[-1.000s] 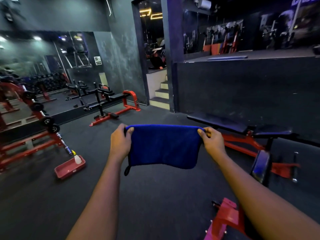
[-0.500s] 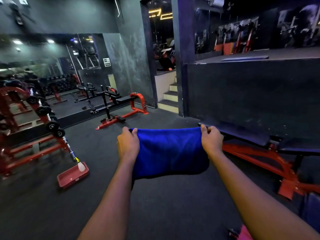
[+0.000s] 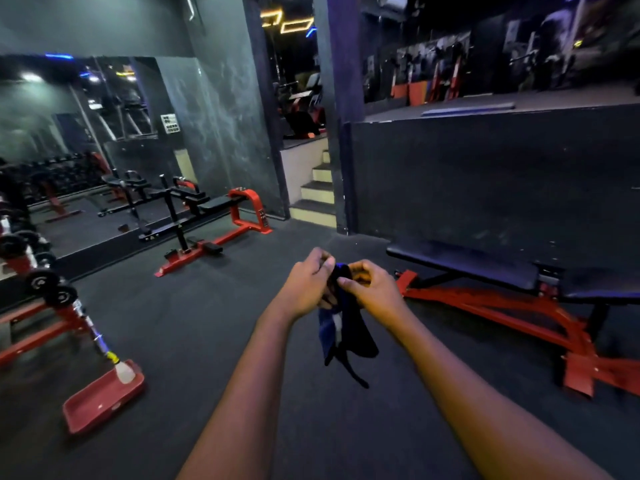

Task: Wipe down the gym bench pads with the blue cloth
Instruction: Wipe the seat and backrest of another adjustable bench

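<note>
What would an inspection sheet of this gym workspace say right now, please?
Surface: dark matte floor.
Job's things: blue cloth bunched up, its lower part hanging; black bench pad on a red frame at right, not touched.
Clutter: red tray on the floor at left, with a small white object in it.
Hands: left hand and right hand both grip the cloth, close together.
Cables: nothing seen.
Surroundings: mirror wall, dumbbell rack at left, second bench, steps behind.
</note>
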{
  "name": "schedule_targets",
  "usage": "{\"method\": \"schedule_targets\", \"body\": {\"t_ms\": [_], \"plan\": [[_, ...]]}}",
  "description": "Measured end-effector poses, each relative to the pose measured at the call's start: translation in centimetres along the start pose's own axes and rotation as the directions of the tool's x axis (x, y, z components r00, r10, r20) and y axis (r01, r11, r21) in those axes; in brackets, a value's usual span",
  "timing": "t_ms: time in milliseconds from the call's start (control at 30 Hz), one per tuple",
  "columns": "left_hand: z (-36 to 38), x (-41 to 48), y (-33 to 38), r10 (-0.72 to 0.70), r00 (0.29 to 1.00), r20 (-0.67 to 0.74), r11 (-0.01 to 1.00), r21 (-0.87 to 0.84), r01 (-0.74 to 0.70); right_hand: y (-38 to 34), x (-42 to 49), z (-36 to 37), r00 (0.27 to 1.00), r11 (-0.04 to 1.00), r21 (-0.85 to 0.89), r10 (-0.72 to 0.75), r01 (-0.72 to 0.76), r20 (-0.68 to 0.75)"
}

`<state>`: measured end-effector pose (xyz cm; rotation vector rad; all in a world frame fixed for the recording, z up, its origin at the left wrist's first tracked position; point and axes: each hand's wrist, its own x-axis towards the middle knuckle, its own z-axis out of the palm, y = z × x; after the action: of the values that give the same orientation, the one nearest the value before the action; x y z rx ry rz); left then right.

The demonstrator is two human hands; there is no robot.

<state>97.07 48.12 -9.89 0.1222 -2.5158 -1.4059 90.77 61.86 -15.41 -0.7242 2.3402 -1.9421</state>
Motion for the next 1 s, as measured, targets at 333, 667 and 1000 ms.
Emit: {"method": "schedule_targets", "body": {"t_ms": [333,667,1000], "plan": [[-8.1,15.4,-9.0,0.093,0.975,0.2,0.926,0.343,-0.159,1.6,11.7,4.1,0.988,0.995,-0.013,0.094,-0.096,-0.122],[-5.3,33.3,-15.0,0.171,0.949,0.264,0.924,0.292,-0.248,12.0,27.2,1.2,0.916,0.959,0.032,0.279,-0.282,-0.287],[0.7,56.3,-17.7,0.142,0.964,0.225,0.942,0.269,-0.202,19.9,47.3,-3.2,0.861,0.924,0.119,0.382,-0.363,-0.335]]}}
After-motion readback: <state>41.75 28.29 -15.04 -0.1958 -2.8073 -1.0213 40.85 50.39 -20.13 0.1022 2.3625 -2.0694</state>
